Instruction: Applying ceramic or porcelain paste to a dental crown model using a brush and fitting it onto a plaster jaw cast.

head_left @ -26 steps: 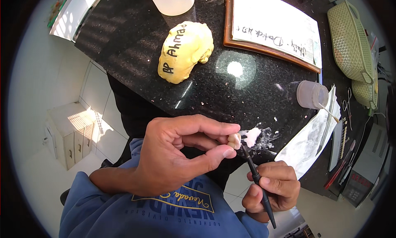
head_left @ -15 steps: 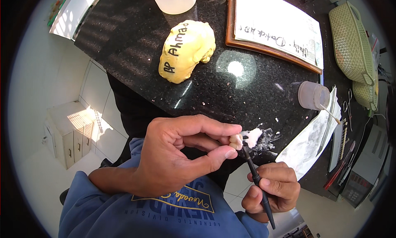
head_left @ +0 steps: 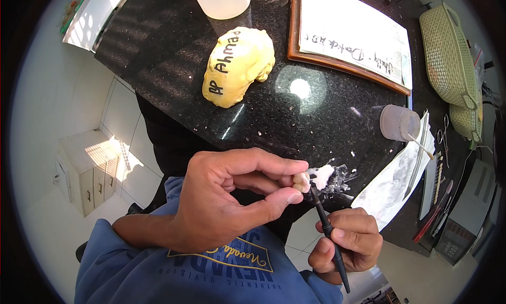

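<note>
Between the thumb and fingertips of my left hand (head_left: 226,190) is a small tooth-shaped dental piece (head_left: 301,182), ivory with a pinkish-white edge. My right hand (head_left: 354,240) grips a slim black-handled tool (head_left: 327,227) like a pen. Its upper tip meets or nearly meets the right side of the dental piece; actual contact is too small to tell. Just beyond that tip, a pale pinkish-white lump of material (head_left: 321,175) lies on the black speckled table (head_left: 253,124), with white smears around it.
A yellow moulded lump (head_left: 237,66) with black handwriting sits beyond my left hand. Farther back are a translucent cup (head_left: 221,1) and a wooden-framed board with paper (head_left: 353,30). At right stand a small jar (head_left: 395,122), crumpled white paper (head_left: 392,185), scissors, woven baskets (head_left: 448,56) and a grey device (head_left: 466,209).
</note>
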`<state>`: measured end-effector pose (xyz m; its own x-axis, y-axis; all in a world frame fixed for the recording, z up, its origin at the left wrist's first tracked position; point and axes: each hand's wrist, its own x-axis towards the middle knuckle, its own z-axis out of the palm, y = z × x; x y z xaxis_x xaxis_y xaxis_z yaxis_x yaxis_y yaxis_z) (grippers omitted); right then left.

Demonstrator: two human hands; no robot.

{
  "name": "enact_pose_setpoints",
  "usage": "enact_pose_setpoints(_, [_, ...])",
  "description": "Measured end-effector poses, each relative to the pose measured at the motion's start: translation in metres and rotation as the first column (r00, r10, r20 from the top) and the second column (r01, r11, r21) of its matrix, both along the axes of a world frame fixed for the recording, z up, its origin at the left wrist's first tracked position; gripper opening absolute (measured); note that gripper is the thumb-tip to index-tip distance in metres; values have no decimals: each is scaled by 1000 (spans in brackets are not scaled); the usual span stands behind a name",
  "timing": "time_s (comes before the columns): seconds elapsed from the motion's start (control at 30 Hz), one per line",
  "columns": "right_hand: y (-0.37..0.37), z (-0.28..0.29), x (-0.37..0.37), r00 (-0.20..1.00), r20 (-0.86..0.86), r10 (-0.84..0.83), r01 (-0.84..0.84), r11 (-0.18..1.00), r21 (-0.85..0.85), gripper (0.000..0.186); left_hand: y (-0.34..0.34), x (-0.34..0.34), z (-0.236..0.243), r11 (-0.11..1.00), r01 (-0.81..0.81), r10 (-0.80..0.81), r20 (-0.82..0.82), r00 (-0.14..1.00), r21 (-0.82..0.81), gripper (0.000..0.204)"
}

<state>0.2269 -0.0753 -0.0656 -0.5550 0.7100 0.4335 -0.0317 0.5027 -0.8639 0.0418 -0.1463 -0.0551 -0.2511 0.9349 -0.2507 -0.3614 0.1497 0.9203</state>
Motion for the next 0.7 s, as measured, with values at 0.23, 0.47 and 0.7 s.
enact_pose_setpoints(0.23, [0,-6,2,995,-79,-52,52,999,-5,30,0,-2,-2,999,35,-32,-156,987,16,32])
enact_pose_setpoints(0.47, [2,-1,2,999,-32,2,-2,1000,-12,29,1,2,-3,998,-55,57,-158,986,20,30])
enact_pose_setpoints(0.7, [1,-2,2,1000,-2,-4,4,1000,-13,28,0,-1,-3,1000,-13,15,-149,989,16,32])
